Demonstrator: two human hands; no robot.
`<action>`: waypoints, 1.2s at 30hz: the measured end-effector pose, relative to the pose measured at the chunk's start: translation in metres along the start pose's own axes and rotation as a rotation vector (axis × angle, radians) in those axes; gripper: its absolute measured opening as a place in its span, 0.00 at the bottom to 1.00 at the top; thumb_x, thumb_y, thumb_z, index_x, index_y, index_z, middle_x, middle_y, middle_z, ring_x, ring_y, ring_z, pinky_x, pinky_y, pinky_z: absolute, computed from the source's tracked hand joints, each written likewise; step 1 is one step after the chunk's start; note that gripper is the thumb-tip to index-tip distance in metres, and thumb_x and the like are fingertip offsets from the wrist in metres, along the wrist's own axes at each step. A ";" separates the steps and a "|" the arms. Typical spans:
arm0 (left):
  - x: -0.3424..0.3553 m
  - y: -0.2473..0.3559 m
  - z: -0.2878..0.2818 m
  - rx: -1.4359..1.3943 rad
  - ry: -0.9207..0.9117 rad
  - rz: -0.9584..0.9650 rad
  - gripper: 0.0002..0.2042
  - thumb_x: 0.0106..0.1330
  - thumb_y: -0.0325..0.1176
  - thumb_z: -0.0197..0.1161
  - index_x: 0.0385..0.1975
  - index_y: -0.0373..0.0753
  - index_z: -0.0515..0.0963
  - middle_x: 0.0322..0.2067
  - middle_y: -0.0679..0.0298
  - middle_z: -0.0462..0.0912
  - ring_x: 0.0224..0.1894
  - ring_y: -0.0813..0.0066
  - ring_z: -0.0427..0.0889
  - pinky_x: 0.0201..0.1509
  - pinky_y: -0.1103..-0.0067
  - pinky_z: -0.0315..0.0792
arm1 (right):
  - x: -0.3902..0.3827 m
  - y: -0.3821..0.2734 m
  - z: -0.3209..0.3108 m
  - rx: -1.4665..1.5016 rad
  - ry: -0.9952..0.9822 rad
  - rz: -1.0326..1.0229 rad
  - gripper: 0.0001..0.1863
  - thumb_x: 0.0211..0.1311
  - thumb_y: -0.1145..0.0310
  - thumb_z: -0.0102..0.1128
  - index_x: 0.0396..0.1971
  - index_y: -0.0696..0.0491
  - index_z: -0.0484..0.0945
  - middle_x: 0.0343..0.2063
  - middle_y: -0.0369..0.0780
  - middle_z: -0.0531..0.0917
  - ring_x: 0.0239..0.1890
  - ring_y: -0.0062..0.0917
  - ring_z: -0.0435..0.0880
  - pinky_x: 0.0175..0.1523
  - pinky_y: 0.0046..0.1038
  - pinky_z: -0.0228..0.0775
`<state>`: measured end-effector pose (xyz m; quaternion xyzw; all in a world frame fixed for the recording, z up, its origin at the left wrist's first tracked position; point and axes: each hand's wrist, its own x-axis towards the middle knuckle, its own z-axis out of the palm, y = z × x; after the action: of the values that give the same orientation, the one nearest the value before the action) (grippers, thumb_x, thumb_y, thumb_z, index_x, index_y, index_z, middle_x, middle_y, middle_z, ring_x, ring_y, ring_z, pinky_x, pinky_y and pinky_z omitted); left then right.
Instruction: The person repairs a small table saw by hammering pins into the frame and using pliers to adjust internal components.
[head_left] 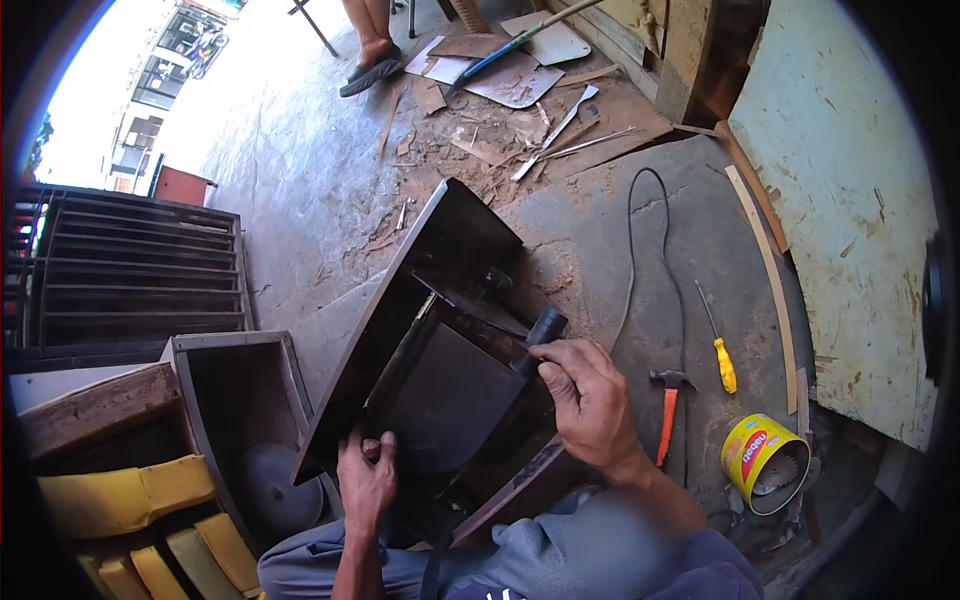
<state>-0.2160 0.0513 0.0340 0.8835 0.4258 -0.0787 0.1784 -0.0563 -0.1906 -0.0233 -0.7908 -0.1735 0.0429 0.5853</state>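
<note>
A dark brown wooden furniture piece (455, 235), with panels joined at angles and a dark inner board (440, 395), leans across my lap. My left hand (365, 475) grips its lower left edge, thumb and fingers closed there. My right hand (592, 400) is closed around a black tool with a cylindrical head (546, 326), which looks like a rubber mallet. The tool's head lies against or just over the piece's right side; I cannot tell whether they touch. Most of its handle is hidden by my fingers.
On the floor to the right lie a claw hammer (668, 415), a yellow-handled screwdriver (727, 365), a cable (630, 250) and a yellow tin (740, 450) holding a toothed disc. Wood scraps (520, 80) litter the far floor. Wooden drawers (235, 345) stand left; a person's foot (372, 70) shows beyond.
</note>
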 end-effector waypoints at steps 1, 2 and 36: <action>0.001 -0.006 0.003 -0.003 -0.003 -0.005 0.26 0.70 0.43 0.64 0.61 0.32 0.73 0.41 0.47 0.77 0.40 0.55 0.80 0.50 0.66 0.74 | 0.001 -0.003 -0.001 0.031 -0.006 0.053 0.12 0.69 0.67 0.59 0.48 0.56 0.80 0.44 0.47 0.81 0.45 0.43 0.81 0.52 0.38 0.73; 0.001 -0.011 0.006 -0.099 0.002 -0.044 0.27 0.70 0.45 0.64 0.61 0.32 0.73 0.41 0.48 0.77 0.41 0.56 0.80 0.50 0.66 0.74 | 0.002 -0.004 -0.003 0.063 -0.011 0.107 0.15 0.70 0.65 0.60 0.51 0.57 0.79 0.47 0.49 0.80 0.47 0.43 0.81 0.54 0.38 0.73; -0.035 0.089 -0.046 -0.862 -0.007 0.285 0.12 0.78 0.37 0.54 0.49 0.34 0.71 0.32 0.64 0.75 0.37 0.78 0.77 0.39 0.78 0.76 | -0.035 0.039 -0.045 0.112 0.187 0.245 0.26 0.69 0.59 0.61 0.60 0.60 0.74 0.49 0.52 0.82 0.53 0.45 0.79 0.57 0.37 0.73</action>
<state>-0.1693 -0.0076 0.1083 0.7780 0.2934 0.1284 0.5405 -0.0684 -0.2527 -0.0504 -0.7729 -0.0177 0.0499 0.6323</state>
